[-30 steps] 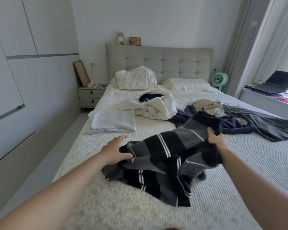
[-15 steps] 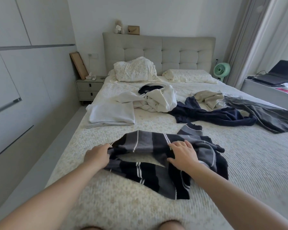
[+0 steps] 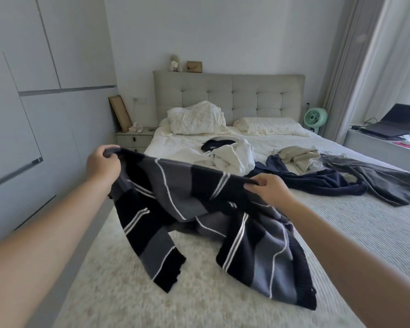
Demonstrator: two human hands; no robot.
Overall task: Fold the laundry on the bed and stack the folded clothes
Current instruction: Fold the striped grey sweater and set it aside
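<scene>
The bed (image 3: 355, 235) carries the whole load of laundry. Up near the pillows (image 3: 197, 119) a white heap (image 3: 230, 159) lies with a dark navy piece (image 3: 214, 145) tucked into its top. To the right of it sits a crumpled beige garment (image 3: 298, 157), a navy garment (image 3: 317, 183) sprawls just in front of that, and a long grey garment (image 3: 384, 183) trails off toward the bed's right edge.

Nearer the foot, the striped sweater (image 3: 199, 209), black and grey with thin white lines, is held up above the cover. The left hand (image 3: 103, 166) grips one end of its top edge with fingers curled over the cloth; the right hand (image 3: 268, 188) pinches the other end. The edge stretches taut between them, the left end higher. The rest hangs down, and its lower parts rest on the bed between the two forearms.
</scene>
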